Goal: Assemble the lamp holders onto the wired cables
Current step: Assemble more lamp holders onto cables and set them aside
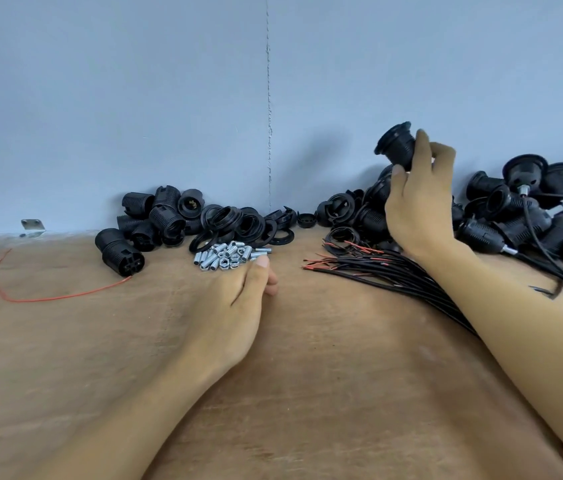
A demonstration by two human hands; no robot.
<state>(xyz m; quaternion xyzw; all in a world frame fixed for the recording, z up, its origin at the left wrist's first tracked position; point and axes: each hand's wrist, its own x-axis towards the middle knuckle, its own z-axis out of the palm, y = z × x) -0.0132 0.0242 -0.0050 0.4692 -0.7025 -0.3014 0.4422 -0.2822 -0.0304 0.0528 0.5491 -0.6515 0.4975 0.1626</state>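
While the right hand [418, 202] holds one lamp holder [396, 147] up above the pile [359, 213], fingers curled round it, the left hand [235, 306] sits curled at the metal fittings [228, 256], grip unclear. Risk: the right forearm [515, 306] lies across the cables [377, 271] and could drag them

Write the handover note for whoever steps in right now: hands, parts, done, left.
Right hand grips a black flanged plastic lamp holder lifted above the right-hand pile.
Left hand rests on the wooden table, thumb at the heap of silver metal tubes and nuts; whether it pinches one is unclear.
Done: black holders already on cables, far right.
Remaining: bundle of black cables with bare red ends, plus ribbed black holder bodies and black rings.
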